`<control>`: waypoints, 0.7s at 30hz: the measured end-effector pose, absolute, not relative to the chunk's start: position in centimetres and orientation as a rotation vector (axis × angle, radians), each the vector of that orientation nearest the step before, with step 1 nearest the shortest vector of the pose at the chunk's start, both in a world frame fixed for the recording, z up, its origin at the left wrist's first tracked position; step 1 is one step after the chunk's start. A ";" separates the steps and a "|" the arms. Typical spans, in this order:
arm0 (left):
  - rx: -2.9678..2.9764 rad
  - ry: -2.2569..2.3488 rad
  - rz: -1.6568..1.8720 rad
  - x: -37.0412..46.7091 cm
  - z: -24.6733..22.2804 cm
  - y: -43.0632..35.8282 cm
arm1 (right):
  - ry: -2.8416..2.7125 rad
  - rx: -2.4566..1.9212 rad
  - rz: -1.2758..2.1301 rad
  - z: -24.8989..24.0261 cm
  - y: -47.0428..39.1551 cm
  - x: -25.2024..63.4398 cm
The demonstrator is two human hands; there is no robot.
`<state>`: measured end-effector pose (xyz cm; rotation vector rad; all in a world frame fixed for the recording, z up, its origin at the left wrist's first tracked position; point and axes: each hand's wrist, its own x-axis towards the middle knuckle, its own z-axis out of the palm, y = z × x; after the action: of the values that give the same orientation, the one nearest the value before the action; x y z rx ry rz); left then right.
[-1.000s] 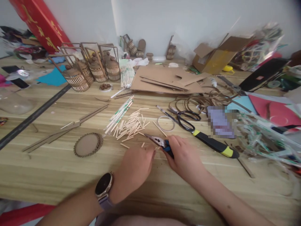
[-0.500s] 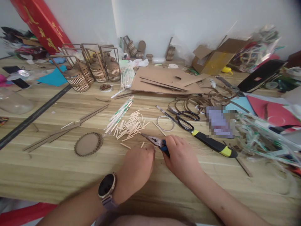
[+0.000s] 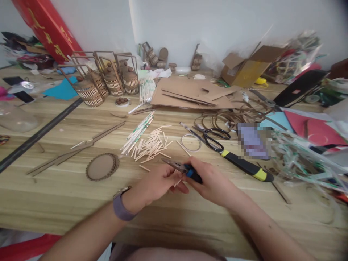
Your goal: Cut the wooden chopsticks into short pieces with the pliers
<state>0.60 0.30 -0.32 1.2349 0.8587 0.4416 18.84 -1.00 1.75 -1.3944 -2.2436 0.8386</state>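
My right hand (image 3: pixel 210 181) is wrapped round the blue and black handles of the pliers (image 3: pixel 193 174), whose metal jaws point left over my left hand. My left hand (image 3: pixel 160 183) has its fingers curled and pinches short pale wooden sticks (image 3: pixel 178 182) just below the jaws. The fingers partly hide how many sticks there are. Beyond both hands lies a loose pile of short cut sticks (image 3: pixel 153 145), with longer wrapped sticks (image 3: pixel 138 132) beside it. A round cardboard disc with a ridged rim (image 3: pixel 101 167) lies left of my left hand.
Black scissors (image 3: pixel 214 141), a roll of tape (image 3: pixel 191 142) and a black-yellow cutter (image 3: pixel 244 166) lie ahead and right. Small lantern-like baskets (image 3: pixel 91 92) stand at the back left. Flat cardboard (image 3: pixel 187 90), coiled brown strips (image 3: pixel 233 114) and an open box (image 3: pixel 244 69) are further back.
My left hand has turned over, so its thumb and the sticks between its fingers now show. The pliers have tilted and shifted slightly with my right hand.
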 end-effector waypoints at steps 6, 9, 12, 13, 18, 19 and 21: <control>1.091 0.904 0.466 0.6 -0.1 0.3 | -1.987 -1.565 0.757 0.7 -0.8 18.4; 0.999 0.905 0.497 0.6 0.0 0.3 | -1.955 -1.552 0.735 0.4 -1.0 18.1; 0.947 0.895 0.509 0.7 -0.1 0.2 | -1.978 -1.524 0.721 0.4 -1.1 17.9; 0.944 0.896 0.512 0.7 -0.1 0.2 | -1.982 -1.513 0.731 0.4 -1.1 17.9; 1.058 0.946 0.551 0.5 -0.1 0.3 | -1.986 -1.563 0.666 0.9 -0.3 19.0; 1.099 0.974 0.569 0.4 -0.1 0.4 | -1.997 -1.630 0.590 0.8 0.0 19.5; 1.217 1.045 0.602 0.0 0.0 0.7 | -2.030 -1.792 0.419 0.5 0.4 20.4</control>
<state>0.00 0.72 0.04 1.2172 1.0450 0.6020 20.37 0.44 0.55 -1.7916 -2.0299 0.4192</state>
